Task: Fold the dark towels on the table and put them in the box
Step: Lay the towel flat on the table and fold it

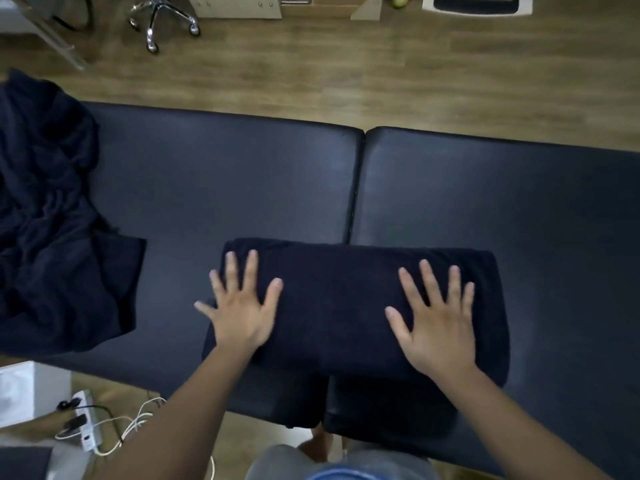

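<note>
A dark towel (339, 306), folded into a wide rectangle, lies on the black padded table (225, 174) near its front edge. My left hand (242, 306) lies flat on the towel's left end with fingers spread. My right hand (436, 317) lies flat on the right part, fingers spread too. A heap of unfolded dark towels (52, 220) sits at the table's left end, apart from both hands. A white box (17, 396) shows partly at the lower left, below the table edge.
The table has a seam (356, 188) down its middle. A power strip with cables (86, 424) lies on the wooden floor at lower left. An office chair base (162, 19) and furniture stand beyond the table's far edge.
</note>
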